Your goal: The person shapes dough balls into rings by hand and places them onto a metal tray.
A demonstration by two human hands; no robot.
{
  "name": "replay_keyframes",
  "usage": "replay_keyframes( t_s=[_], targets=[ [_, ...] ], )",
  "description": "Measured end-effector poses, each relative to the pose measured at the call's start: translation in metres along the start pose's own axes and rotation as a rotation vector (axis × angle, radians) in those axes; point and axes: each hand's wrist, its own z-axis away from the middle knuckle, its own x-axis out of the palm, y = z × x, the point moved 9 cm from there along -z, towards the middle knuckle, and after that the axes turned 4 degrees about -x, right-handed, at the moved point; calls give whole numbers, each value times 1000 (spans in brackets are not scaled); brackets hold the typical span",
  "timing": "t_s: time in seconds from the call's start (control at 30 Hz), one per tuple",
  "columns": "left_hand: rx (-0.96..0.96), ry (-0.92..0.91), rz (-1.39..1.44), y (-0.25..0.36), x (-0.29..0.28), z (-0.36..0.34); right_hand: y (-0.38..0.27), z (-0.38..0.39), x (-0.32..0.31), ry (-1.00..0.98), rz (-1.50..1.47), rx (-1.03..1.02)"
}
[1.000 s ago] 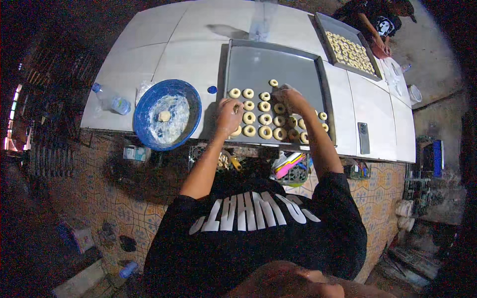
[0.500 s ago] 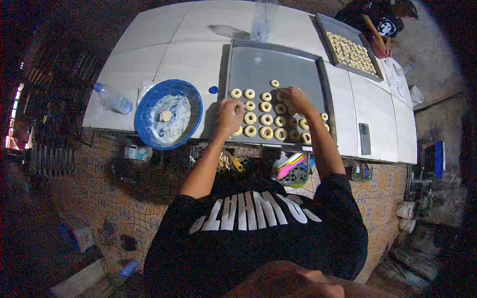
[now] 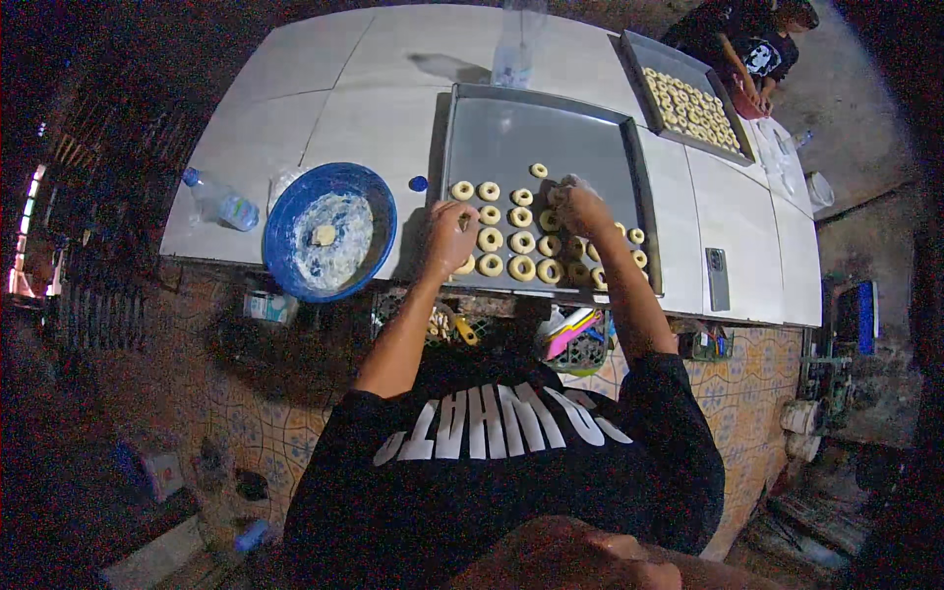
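A grey metal tray (image 3: 531, 128) holds several rows of pale dough rings (image 3: 521, 241) in its near half. At the tray's left side, my left hand (image 3: 450, 236) has curled, closed fingers; what is inside them is hidden. My right hand (image 3: 580, 206) is bent among the rings right of centre, its floury fingers drawn together over one spot, with their contents unclear. Left of the tray stands a blue basin (image 3: 285, 236) coated with white powder, with a small dough lump (image 3: 324, 235) in it.
The tiled table (image 3: 246, 128) carries a water bottle (image 3: 221, 202), a blue cap (image 3: 418, 183), a phone (image 3: 718, 275) and a second filled tray (image 3: 688, 98). A co-worker (image 3: 747, 44) bends over a red container (image 3: 747, 106) at back right. Crates (image 3: 580, 339) sit below.
My hands stay over almost the same spots, with slight shifts of the fingers. The co-worker's head and hands have moved a little.
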Motion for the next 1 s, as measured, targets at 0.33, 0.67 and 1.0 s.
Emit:
replay_keyframes(
  t_s=[0.33, 0.67, 1.0],
  targets=[
    [-39, -31, 15, 7, -4, -4, 40, -13, 32, -64, 69, 126],
    [-22, -11, 5, -3, 0, -2, 46, -23, 50, -12, 255, -56],
    [54, 37, -37, -24, 2, 3, 21, -19, 24, 69, 204, 103]
  ],
)
